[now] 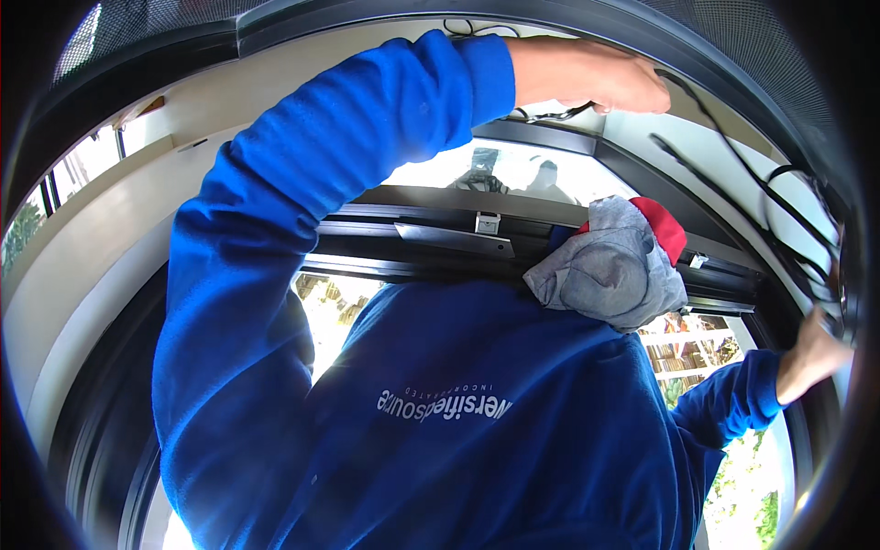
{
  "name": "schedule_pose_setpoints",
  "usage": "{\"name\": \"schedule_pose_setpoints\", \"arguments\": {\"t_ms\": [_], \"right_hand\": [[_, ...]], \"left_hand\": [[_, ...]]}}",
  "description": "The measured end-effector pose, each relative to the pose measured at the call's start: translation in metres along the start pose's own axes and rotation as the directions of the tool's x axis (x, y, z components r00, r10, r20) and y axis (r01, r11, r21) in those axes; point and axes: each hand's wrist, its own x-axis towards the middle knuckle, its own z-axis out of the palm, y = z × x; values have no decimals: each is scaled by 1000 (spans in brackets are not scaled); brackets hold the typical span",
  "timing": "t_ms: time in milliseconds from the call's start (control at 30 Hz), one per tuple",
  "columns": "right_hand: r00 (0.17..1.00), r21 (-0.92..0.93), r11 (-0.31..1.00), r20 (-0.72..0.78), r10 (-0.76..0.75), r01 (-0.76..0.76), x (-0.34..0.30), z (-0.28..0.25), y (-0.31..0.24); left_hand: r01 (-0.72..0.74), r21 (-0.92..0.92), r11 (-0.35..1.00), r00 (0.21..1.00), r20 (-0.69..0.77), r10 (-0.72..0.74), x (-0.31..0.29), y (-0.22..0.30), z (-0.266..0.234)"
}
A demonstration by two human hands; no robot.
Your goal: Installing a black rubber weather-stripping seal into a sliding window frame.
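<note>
My left arm, in a blue sleeve, reaches up and across to the right. My left hand (632, 87) is closed around a black cable (710, 119) near the top. The cable runs down to the right edge, among other dark cables (724, 188). There, my right hand (814, 356) is blurred, with its fingers curled at the cable bundle; its fingertips lie in the dark rim. A crumpled grey cloth (610, 270) with a red part (660, 229) lies between my chest and the window frame.
A dark metal track (431, 240) with small white clips (488, 222) crosses behind my chest. Beyond it is a glass pane (541, 174) with reflections. A black mesh-covered edge (440, 14) arches overhead. A pale curved ledge (92, 215) runs along the left.
</note>
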Motion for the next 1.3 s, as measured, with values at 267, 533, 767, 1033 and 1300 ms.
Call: {"name": "schedule_pose_setpoints", "arguments": {"t_ms": [267, 533, 767, 1033, 1300], "right_hand": [[948, -444, 889, 317, 40, 111, -17, 86, -27], [790, -149, 988, 603, 111, -25, -4, 99, -51], [754, 61, 988, 654, 70, -144, -7, 108, -35], [997, -250, 968, 81, 17, 3, 23, 9, 27], [779, -135, 991, 620, 93, -11, -8, 67, -57]], "left_hand": [[-83, -390, 917, 996, -15, 84, -4, 14, 26], [-367, 144, 919, 928, 124, 351, -29, 64, 29], [-385, 14, 923, 912, 161, 377, -29, 51, 28], [-282, 674, 683, 949, 299, 98, -3, 7, -3], [-556, 421, 717, 824, 391, 410, -24, 40, 38]]}}
